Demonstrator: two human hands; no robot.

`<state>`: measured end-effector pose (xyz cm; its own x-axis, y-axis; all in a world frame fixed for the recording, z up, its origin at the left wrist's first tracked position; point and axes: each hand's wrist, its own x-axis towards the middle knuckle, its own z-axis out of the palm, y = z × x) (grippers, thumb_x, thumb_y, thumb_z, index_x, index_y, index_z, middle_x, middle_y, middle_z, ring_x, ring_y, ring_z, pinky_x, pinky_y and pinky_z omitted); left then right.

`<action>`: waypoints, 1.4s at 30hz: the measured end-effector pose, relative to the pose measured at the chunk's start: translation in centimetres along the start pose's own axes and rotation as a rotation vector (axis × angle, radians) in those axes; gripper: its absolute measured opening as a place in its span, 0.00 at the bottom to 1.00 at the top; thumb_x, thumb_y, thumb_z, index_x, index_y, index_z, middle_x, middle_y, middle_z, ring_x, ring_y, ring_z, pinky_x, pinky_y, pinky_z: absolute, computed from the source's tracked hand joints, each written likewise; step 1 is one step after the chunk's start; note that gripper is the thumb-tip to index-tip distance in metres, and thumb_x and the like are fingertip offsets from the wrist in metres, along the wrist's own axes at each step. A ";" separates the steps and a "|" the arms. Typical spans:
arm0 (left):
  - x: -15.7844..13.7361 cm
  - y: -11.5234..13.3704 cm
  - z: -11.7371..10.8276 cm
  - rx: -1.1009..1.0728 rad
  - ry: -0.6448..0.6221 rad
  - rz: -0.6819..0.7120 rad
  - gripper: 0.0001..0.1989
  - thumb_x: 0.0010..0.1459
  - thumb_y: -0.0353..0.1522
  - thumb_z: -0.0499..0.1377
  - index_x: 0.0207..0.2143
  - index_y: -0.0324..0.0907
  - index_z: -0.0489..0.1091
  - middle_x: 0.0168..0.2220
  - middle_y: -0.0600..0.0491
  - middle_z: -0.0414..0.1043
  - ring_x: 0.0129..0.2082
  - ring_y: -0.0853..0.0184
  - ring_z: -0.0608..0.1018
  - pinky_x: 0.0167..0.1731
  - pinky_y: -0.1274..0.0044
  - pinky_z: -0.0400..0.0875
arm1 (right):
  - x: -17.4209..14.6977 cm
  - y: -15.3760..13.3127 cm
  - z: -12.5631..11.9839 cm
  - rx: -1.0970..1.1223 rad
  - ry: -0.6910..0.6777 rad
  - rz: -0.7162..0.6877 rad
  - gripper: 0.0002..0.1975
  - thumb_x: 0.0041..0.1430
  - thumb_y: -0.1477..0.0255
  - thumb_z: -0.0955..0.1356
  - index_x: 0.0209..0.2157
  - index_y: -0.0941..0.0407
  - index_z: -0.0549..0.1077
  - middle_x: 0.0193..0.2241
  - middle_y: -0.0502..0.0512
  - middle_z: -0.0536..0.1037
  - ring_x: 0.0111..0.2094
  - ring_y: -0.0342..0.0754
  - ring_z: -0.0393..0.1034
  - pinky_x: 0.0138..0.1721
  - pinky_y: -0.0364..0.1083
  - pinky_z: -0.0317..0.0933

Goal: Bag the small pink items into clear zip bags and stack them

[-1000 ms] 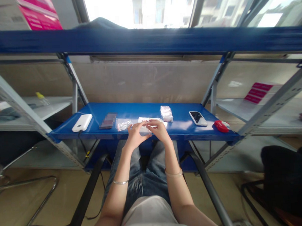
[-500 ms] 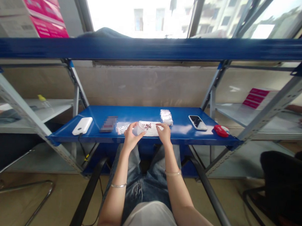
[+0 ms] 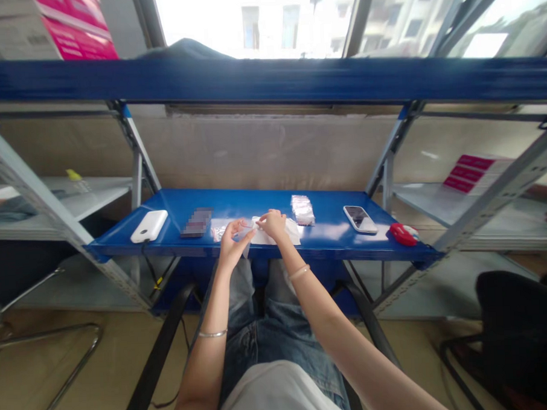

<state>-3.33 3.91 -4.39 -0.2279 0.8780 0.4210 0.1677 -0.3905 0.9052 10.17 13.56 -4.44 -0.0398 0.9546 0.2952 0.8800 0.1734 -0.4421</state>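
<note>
At the front edge of the blue shelf, my left hand (image 3: 231, 248) is closed on a small clear plastic bag (image 3: 246, 224) with a thin reddish line near its top. Beside it, my right hand (image 3: 274, 225) reaches across with its fingertips pinched close to the bag's mouth. What those fingertips hold, if anything, is too small to make out. Under the right hand lies a white paper sheet (image 3: 291, 233). The hand covers the part of the sheet where small dark red pieces lay. Flat clear bags (image 3: 218, 233) rest just left of my left hand.
A pile of clear bags (image 3: 303, 210) lies behind the paper. A phone (image 3: 360, 219) and a red-and-white object (image 3: 403, 234) are at the right. A white power bank (image 3: 149, 227) and a blurred-out dark rectangle (image 3: 197, 223) are at the left. A blue beam (image 3: 268, 84) crosses above.
My right hand has moved left from the paper's right side to the bag's mouth and now hides the dark red pieces. The left hand stays nearly in place with the bag.
</note>
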 end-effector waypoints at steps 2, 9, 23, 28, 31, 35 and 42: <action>0.1 -0.2 -0.2 -0.018 0.002 -0.009 0.24 0.44 0.40 0.67 0.44 0.42 0.68 0.42 0.47 0.73 0.44 0.63 0.75 0.48 0.70 0.66 | 0.5 -0.2 0.4 -0.039 -0.014 0.009 0.08 0.56 0.69 0.68 0.33 0.55 0.79 0.45 0.60 0.74 0.50 0.55 0.61 0.50 0.52 0.50; -0.1 -0.2 -0.6 0.005 0.007 -0.046 0.26 0.43 0.39 0.67 0.45 0.42 0.68 0.44 0.47 0.73 0.45 0.62 0.74 0.47 0.70 0.66 | 1.2 -0.1 0.6 -0.041 -0.060 0.027 0.09 0.54 0.72 0.66 0.34 0.55 0.79 0.42 0.59 0.76 0.47 0.54 0.64 0.48 0.53 0.53; -0.5 -0.1 -0.2 0.036 -0.042 -0.050 0.24 0.45 0.39 0.66 0.45 0.42 0.67 0.46 0.47 0.72 0.47 0.60 0.73 0.49 0.69 0.64 | 0.0 -2.3 -4.8 0.489 -0.022 -0.308 0.06 0.52 0.68 0.70 0.31 0.55 0.79 0.44 0.56 0.76 0.50 0.51 0.67 0.52 0.49 0.57; -0.6 0.7 -0.2 0.023 -0.031 -0.082 0.22 0.45 0.39 0.66 0.43 0.42 0.68 0.45 0.48 0.73 0.47 0.60 0.74 0.48 0.70 0.64 | -1.8 -3.6 -6.5 0.508 -0.166 -0.495 0.03 0.51 0.72 0.71 0.27 0.54 0.80 0.36 0.54 0.79 0.51 0.52 0.68 0.51 0.48 0.59; -0.6 0.7 -0.3 0.022 -0.037 -0.084 0.22 0.45 0.39 0.65 0.43 0.43 0.68 0.44 0.48 0.73 0.47 0.60 0.73 0.48 0.69 0.63 | -2.3 -3.9 -6.8 0.536 -0.212 -0.561 0.04 0.51 0.74 0.70 0.26 0.55 0.79 0.31 0.53 0.80 0.50 0.52 0.69 0.50 0.46 0.60; -0.4 0.4 -0.4 0.005 -0.031 -0.095 0.23 0.45 0.39 0.66 0.44 0.43 0.68 0.44 0.48 0.74 0.47 0.60 0.74 0.48 0.69 0.63 | -1.9 -3.6 -6.6 0.571 -0.163 -0.511 0.07 0.55 0.73 0.67 0.30 0.55 0.79 0.34 0.52 0.80 0.47 0.50 0.71 0.47 0.46 0.62; -0.1 -0.2 -0.7 -0.066 -0.020 -0.081 0.24 0.44 0.39 0.66 0.45 0.42 0.68 0.43 0.48 0.73 0.46 0.61 0.74 0.48 0.70 0.63 | -0.9 -1.1 -3.8 0.066 -0.105 -0.181 0.06 0.55 0.70 0.69 0.35 0.53 0.78 0.43 0.56 0.77 0.47 0.55 0.68 0.50 0.57 0.55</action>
<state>-4.03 3.70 -4.60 -0.2186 0.9125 0.3457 0.0862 -0.3349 0.9383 11.06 11.62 -0.97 -0.2463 0.9259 0.2863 0.8211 0.3563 -0.4458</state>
